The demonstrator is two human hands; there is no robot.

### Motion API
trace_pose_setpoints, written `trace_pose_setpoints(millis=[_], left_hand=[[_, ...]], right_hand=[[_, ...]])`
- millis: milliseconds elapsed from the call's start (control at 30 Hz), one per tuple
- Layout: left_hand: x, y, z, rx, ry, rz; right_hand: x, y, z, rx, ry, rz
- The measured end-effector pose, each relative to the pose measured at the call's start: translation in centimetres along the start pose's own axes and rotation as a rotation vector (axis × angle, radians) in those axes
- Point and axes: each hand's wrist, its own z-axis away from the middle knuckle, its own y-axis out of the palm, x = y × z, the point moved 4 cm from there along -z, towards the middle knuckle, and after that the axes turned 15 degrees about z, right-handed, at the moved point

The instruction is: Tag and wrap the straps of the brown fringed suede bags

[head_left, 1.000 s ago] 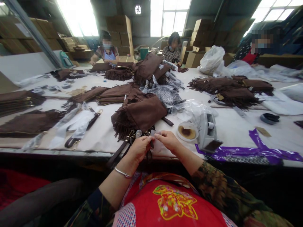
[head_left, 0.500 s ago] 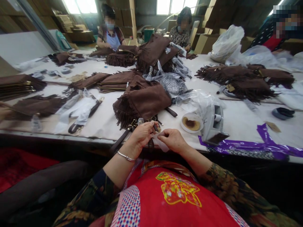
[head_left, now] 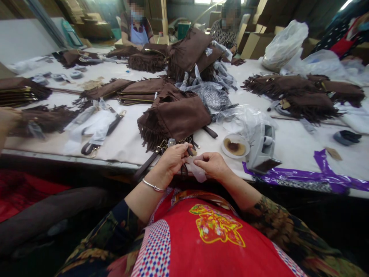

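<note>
At the table's near edge my left hand (head_left: 174, 157) is closed on a dark brown strap (head_left: 189, 151), whose lower end hangs beneath the fingers. My right hand (head_left: 213, 164) pinches a piece of thin whitish wrapping (head_left: 198, 171) against that strap, and its loose end droops below the fingertips. Just beyond both hands lies a brown fringed bag (head_left: 181, 117). Metal clasps and another dark strap (head_left: 147, 163) come out from under the bag, beside my left wrist.
To the right stand a tape dispenser (head_left: 261, 150) and a tape roll (head_left: 235, 145). Purple tape (head_left: 302, 176) runs along the table edge. Piles of fringed bags (head_left: 190, 57) fill the middle. A co-worker's hand (head_left: 8, 121) is at far left; others sit opposite.
The view has tipped down slightly. Both hands stay together at the strap, and the whitish wrapping hangs a little more open. The co-worker's hand at left has come further into view.
</note>
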Motion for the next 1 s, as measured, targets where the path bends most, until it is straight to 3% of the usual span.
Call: trace_pose_setpoints(millis=[1000], left_hand=[[0.2,-0.3,0.0,-0.054,0.004,0.033]], right_hand=[[0.5,0.0,0.9,0.075,0.028,-0.167]])
